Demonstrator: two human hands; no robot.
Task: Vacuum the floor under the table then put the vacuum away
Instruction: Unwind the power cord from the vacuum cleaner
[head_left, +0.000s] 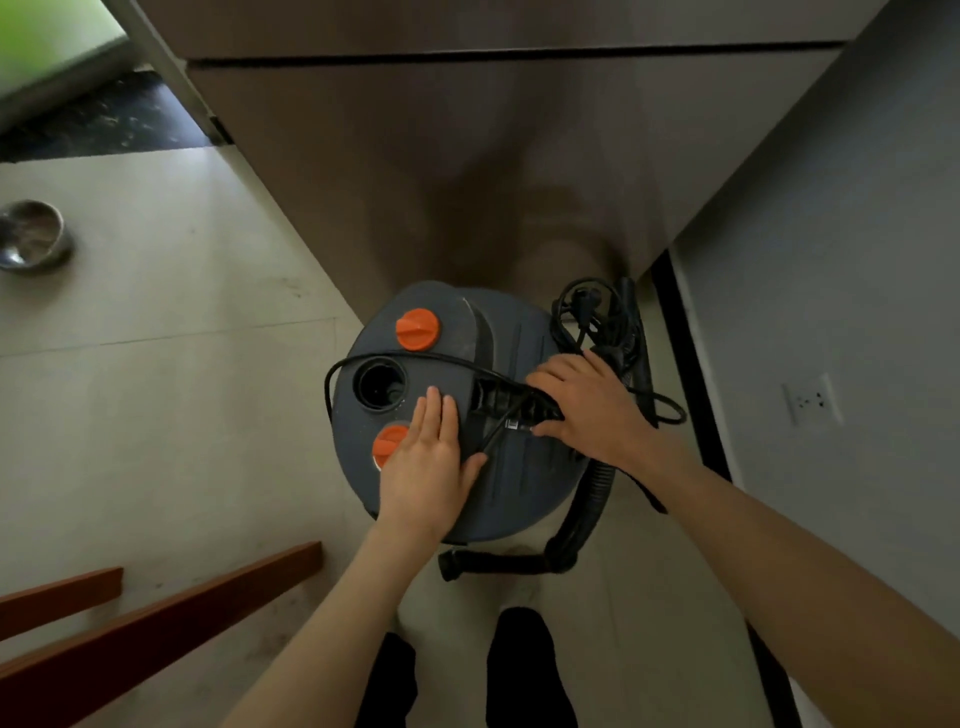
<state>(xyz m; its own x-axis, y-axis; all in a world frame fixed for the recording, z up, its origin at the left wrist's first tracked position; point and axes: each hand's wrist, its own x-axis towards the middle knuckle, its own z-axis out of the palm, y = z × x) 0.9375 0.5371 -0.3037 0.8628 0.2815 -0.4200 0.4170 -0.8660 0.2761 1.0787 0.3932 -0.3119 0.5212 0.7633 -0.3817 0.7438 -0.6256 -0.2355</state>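
A steel bowl (32, 236) is sitting on the pale tiled floor (171, 374) toward its left edge. Two reddish wooden rails (156, 618) are slanting across the lower left corner. A white wall socket (811, 401) is showing on the grey wall (841, 270) at right.

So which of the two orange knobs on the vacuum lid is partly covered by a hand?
The nearer orange knob: the left hand lies flat on the vacuum lid over its edge. The farther orange knob, beyond the open round port, is fully exposed.
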